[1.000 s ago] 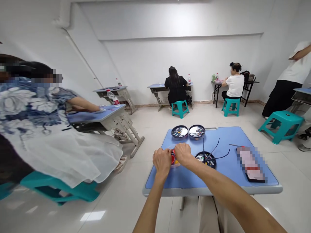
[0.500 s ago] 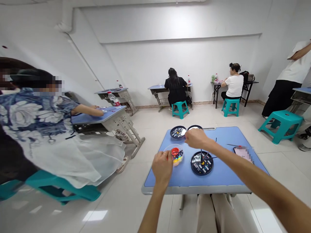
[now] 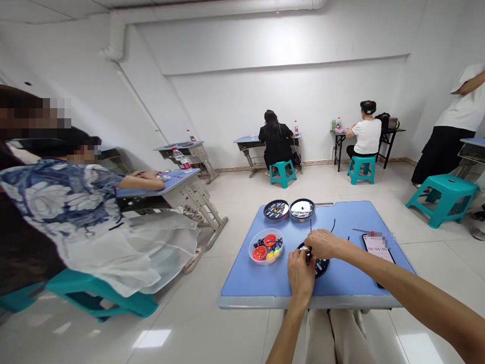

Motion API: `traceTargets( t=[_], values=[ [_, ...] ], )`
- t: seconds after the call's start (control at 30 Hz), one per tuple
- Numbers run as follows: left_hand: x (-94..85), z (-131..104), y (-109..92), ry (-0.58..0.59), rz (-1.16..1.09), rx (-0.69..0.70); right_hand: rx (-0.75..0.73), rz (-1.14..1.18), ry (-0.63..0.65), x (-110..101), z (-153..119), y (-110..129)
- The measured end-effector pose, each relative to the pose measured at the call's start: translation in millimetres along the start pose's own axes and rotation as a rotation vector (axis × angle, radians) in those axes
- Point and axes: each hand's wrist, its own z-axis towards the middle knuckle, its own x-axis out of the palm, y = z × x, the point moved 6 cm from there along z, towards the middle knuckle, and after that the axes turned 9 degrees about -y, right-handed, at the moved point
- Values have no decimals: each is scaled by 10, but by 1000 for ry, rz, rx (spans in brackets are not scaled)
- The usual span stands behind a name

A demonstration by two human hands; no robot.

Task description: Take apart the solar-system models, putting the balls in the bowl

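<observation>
On the blue desk (image 3: 246, 280), a black round disc (image 3: 322, 268) with printed labels lies partly under both hands. My left hand (image 3: 301, 273) is at its left side, fingers closed on something I cannot make out. From the right, my right hand (image 3: 321, 244) meets it over the disc, fingers pinched on something small and dark. Thin black rods stick up behind the hands. To the left, a clear round tub (image 3: 251, 253) holds red cups, yellow balls and dark pieces. Two more round dishes, a black printed one (image 3: 276, 209) and a shiny one (image 3: 302, 208), sit at the back edge.
A phone (image 3: 379, 248) showing a timer and a screwdriver (image 3: 366, 232) lie on the desk's right side. A seated person (image 3: 64, 197) is at another desk on the left. Farther back, people sit on teal stools (image 3: 283, 174), and one person stands at the right.
My left hand has moved right, from the tub to the black disc. My right hand has come down and nearer from the back dishes to the same disc. The tub and shiny dish are now uncovered.
</observation>
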Motion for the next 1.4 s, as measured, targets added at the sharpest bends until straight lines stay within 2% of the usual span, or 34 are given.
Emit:
traceTargets(
  t=[0.27,0.43,0.57,0.7,0.83,1.0,1.17,1.4],
  values=[
    [21,-32,-31,5,10,44,-7,-12,7,2,-2,16],
    [24,-25,-30,13,6,35,-20,135,-4,-173,-16,-123],
    [38,-20,-10,34,-7,6,-81,71,-34,-256,-6,-213],
    [40,-14,-10,50,-17,5,-179,19,5,-85,12,-176],
    [42,-14,-12,58,-17,7,-214,30,12,105,67,-155],
    [34,-16,-33,42,24,20,-233,60,-1,161,98,-168],
    [28,-16,-53,50,42,33,-253,88,-29,53,53,-207],
    [6,-9,-79,51,54,35,-266,146,-110,-244,-15,-225]
  ],
)
